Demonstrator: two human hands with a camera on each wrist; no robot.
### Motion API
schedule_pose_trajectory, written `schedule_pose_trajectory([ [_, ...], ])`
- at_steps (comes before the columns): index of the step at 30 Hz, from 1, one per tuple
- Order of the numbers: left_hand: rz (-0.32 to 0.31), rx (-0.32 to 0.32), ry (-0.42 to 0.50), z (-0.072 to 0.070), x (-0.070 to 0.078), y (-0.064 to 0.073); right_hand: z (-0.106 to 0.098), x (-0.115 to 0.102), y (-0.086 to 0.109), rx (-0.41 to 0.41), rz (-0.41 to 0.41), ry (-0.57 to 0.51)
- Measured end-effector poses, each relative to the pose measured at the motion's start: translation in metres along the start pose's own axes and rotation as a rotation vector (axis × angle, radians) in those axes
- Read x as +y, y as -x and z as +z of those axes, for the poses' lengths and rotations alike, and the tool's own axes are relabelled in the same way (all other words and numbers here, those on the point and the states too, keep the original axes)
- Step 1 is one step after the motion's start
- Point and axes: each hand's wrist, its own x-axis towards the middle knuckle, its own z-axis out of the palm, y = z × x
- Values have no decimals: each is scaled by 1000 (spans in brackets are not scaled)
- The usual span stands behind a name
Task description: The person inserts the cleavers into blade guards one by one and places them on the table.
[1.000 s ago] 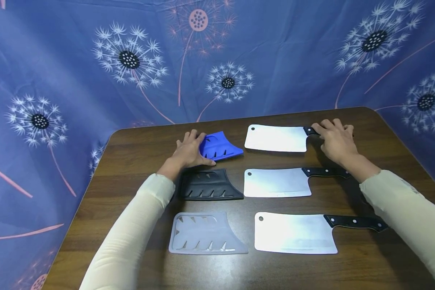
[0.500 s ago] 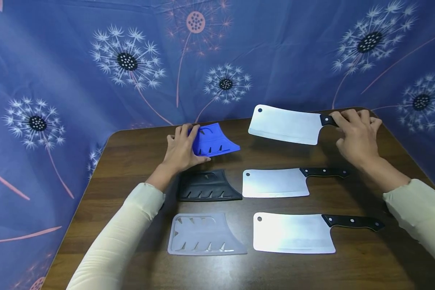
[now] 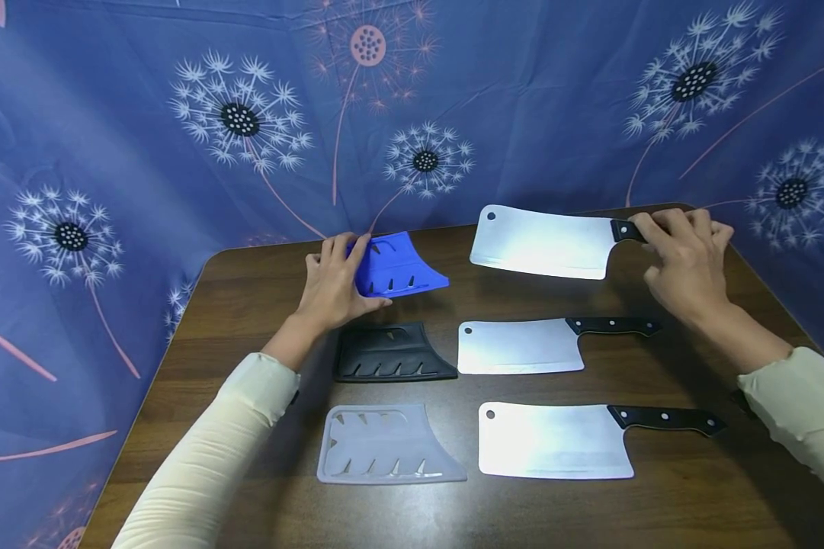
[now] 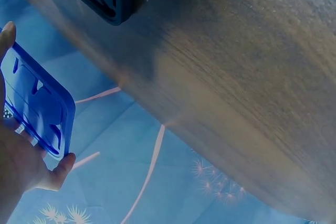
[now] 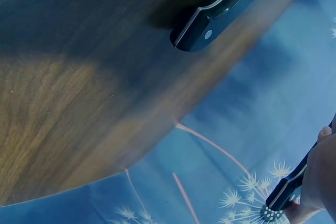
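My left hand [image 3: 334, 284] grips the closed end of a blue blade guard [image 3: 399, 264], thumb along its lower edge and fingers over the top. The same blue guard shows at the left of the left wrist view, between thumb and fingers. On the right, my right hand [image 3: 687, 259] holds a cleaver [image 3: 543, 242] by its black handle, raised above the table with its blade pointing left. A gap separates this blade from the blue guard's flared end. In the right wrist view the handle's butt [image 5: 281, 195] sticks out of my grip.
Below lie a black blade guard [image 3: 392, 354] and a translucent one [image 3: 387, 446] on the wooden table [image 3: 247, 305]. Beside them rest a smaller cleaver [image 3: 521, 348] and a larger cleaver [image 3: 556, 442], handles to the right. A blue dandelion-print cloth [image 3: 549, 99] hangs behind the table.
My right hand has lifted the far cleaver off the table and carried it to the right. My left hand has raised the blue blade guard slightly and drawn it left.
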Motion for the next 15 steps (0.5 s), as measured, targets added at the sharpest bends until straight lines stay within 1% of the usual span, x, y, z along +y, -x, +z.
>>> schedule_pose_trajectory([
  [4,10,13,-4,-2,1,-1,0,-3,-1,17,-13,-2],
  [10,3,32,-8,-2,2,-5,4,-6,-2,45,-34,-16],
  [15,0,34,-8,-3,4,-6,8,-10,-3,59,-52,-28],
])
